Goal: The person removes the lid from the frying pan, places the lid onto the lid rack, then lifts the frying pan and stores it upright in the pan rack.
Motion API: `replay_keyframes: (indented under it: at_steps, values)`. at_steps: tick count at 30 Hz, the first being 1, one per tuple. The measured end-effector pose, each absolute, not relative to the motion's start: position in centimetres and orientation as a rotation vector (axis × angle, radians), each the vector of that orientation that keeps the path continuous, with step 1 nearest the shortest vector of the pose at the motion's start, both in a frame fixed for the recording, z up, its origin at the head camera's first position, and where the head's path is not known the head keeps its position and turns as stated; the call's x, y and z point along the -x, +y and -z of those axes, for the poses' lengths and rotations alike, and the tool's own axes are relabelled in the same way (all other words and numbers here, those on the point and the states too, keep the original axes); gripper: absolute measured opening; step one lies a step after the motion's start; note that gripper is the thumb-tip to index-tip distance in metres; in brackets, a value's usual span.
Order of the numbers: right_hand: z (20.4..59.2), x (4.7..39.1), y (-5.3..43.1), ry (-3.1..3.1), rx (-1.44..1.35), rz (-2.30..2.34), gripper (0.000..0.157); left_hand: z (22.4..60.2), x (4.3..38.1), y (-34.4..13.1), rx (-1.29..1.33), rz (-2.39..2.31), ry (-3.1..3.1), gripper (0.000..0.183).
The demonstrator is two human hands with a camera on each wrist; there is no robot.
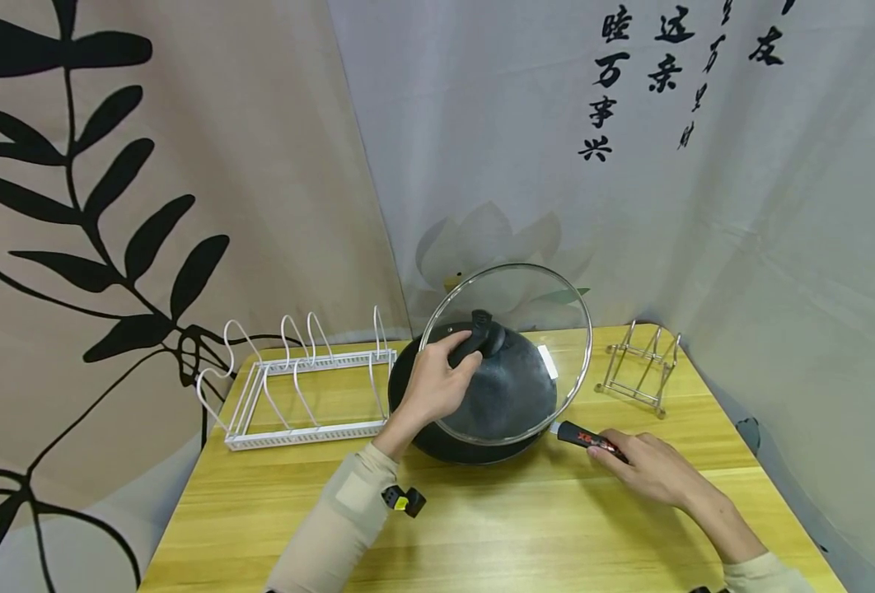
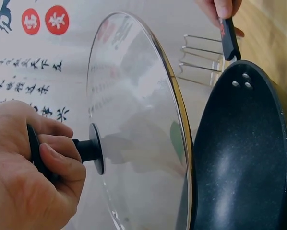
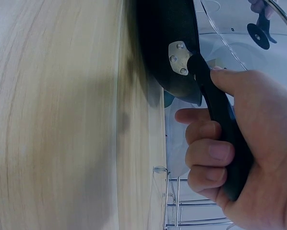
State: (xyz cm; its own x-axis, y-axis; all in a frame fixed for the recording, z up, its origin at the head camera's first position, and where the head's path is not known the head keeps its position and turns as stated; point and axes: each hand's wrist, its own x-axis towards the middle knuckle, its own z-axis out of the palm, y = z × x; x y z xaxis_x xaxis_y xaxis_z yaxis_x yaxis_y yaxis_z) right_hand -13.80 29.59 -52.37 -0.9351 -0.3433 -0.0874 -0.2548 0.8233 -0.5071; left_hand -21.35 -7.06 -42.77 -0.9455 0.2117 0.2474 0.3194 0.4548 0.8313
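My left hand (image 1: 443, 380) grips the black knob of a round glass lid (image 1: 530, 301), fingers curled round it in the left wrist view (image 2: 35, 163). The lid has a metal rim and is held tilted over a dark frying pan (image 1: 437, 445). Speckled dark coating shows on the pan's inside (image 2: 244, 143). With curled fingers, my right hand (image 1: 652, 469) holds the pan's black handle (image 1: 582, 436), whose riveted bracket (image 3: 178, 58) appears in the right wrist view. Through the glass, part of the pan's interior is visible in the head view.
Left of the pan, a white wire rack (image 1: 307, 434) with upright loops stands on the wooden table (image 1: 482, 527). A small metal wire rack (image 1: 641, 371) stands at the back right. Behind the table hangs a printed curtain (image 1: 482, 123).
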Motion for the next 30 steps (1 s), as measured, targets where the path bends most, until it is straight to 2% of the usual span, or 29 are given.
replay_keyframes:
  at_steps: [30]
  values:
    - [52.27,13.53,29.65,2.832,0.426,0.738,0.038,43.24,21.28,-6.07,0.469,1.805,-2.372,0.049]
